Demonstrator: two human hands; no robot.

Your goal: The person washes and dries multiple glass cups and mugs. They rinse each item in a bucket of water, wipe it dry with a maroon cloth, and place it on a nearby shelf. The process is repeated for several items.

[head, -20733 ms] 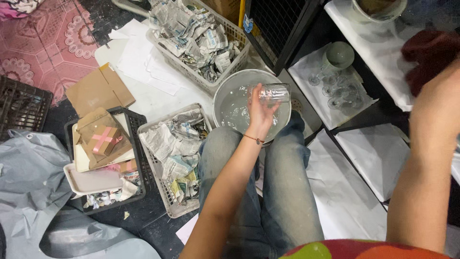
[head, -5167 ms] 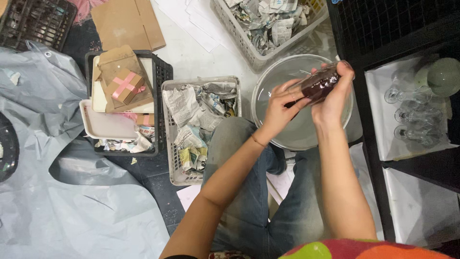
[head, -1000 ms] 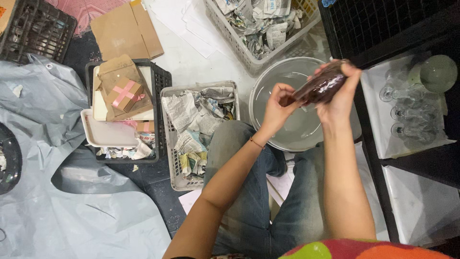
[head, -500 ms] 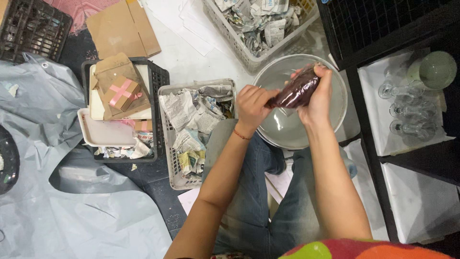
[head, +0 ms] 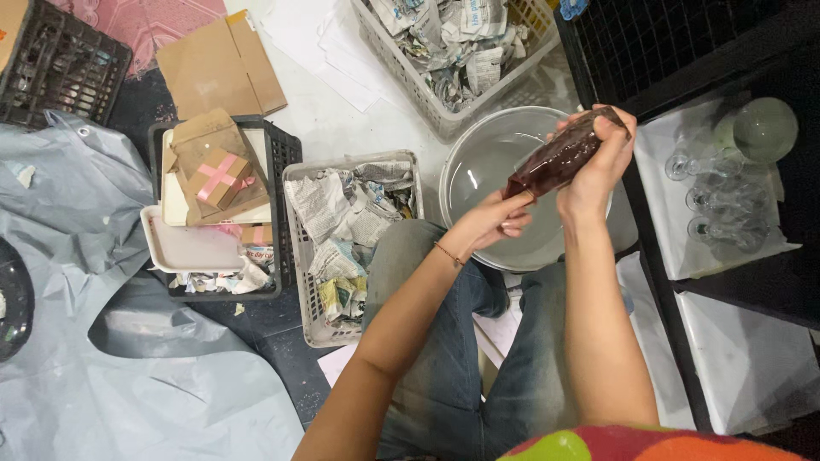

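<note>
Head view, what we hold: we have a dark reddish glass piece (head: pixel 559 158), long and tilted, held over the round metal basin (head: pixel 478 145) that sits just ahead of our knees.
Right hand: our right hand (head: pixel 594 166) wraps the upper end, fingers curled close around it with the thumb across the top.
Left hand: our left hand (head: pixel 495 224) meets the lower end, fingertips pinched narrowly on the tip, the rest of the fingers loosely folded.
Where the piece is: it hangs in the air between both hands, above the basin's far side, touching nothing else that we can see.
Doing it well: we judge that the piece may be slippery, so we should keep the right-hand grip full and firm, and let the left hand do only the light work at the tip.
Keeping low: we would hold it over the basin, so a slip lands there and not on the floor.
Watch the right: clear stemmed glasses (head: pixel 713 201) and a pale green bowl-shaped glass (head: pixel 764 128) stand on the white shelf (head: pixel 769 248) near our right elbow; we should keep the elbow tucked in.
Watch the left: a grey basket of crumpled newspaper (head: pixel 346 230) lies beside our left knee, well within reach.
</note>
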